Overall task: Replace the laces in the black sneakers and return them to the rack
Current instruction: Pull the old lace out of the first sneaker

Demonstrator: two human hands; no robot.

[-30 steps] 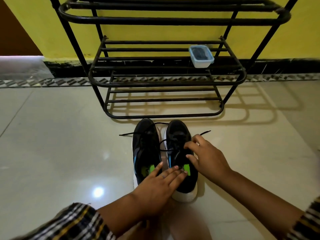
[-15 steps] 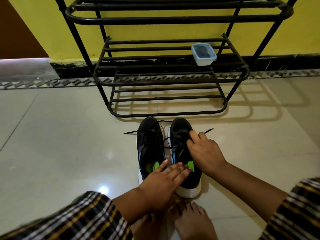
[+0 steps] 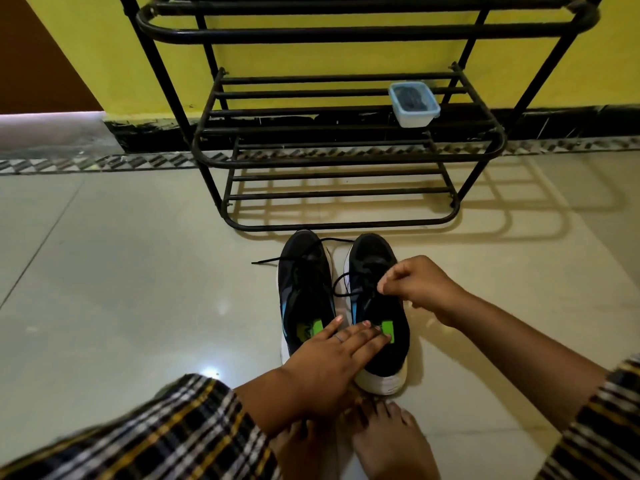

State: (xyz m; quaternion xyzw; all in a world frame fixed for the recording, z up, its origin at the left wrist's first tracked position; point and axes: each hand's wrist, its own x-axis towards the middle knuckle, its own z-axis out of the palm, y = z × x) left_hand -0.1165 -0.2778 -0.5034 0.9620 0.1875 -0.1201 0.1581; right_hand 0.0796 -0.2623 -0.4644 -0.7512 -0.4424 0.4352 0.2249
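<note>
Two black sneakers [image 3: 343,306] stand side by side on the floor [image 3: 121,289], toes just short of the rack's [image 3: 346,157] bottom front bar. The left hand [image 3: 332,362] lies flat, fingers straight, across both heel openings. The right hand [image 3: 412,285], fingers curled, seems to pinch a lace [image 3: 341,289] over the right shoe's tongue. A loose lace end trails left on the floor. A small tub [image 3: 414,103] sits near the right edge of the rack's middle shelf.
</note>
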